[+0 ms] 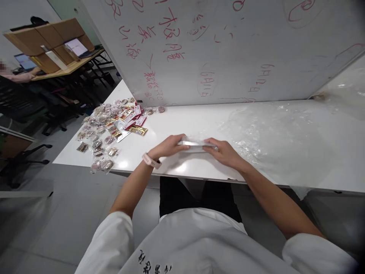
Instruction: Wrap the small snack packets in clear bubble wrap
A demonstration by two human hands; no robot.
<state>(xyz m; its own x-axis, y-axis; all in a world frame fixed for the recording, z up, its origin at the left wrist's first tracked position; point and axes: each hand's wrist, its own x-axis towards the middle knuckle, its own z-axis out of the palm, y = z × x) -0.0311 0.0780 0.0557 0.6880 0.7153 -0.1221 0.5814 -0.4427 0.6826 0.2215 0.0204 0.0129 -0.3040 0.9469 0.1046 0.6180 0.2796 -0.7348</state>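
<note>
Just above the white table, a flat silvery-white packet [195, 147] with some clear film about it is held between my two hands. My left hand [173, 146], with a pale pink band on its wrist, pinches the packet's left end between thumb and fingers. At the opposite end, my right hand [224, 151] grips it in the same way. What the packet contains does not show. To the right of my right hand lies a large heap of clear plastic film [273, 140], spread over the table and hanging past its front edge.
Many small wrapped packets [98, 144] and gold and red sachets [138, 130] cover the table's left end. A whiteboard [216, 53] with red writing stands along the back edge of the table [159, 133]. Far left, a person's arm [25, 76] rests near a desk with laptops.
</note>
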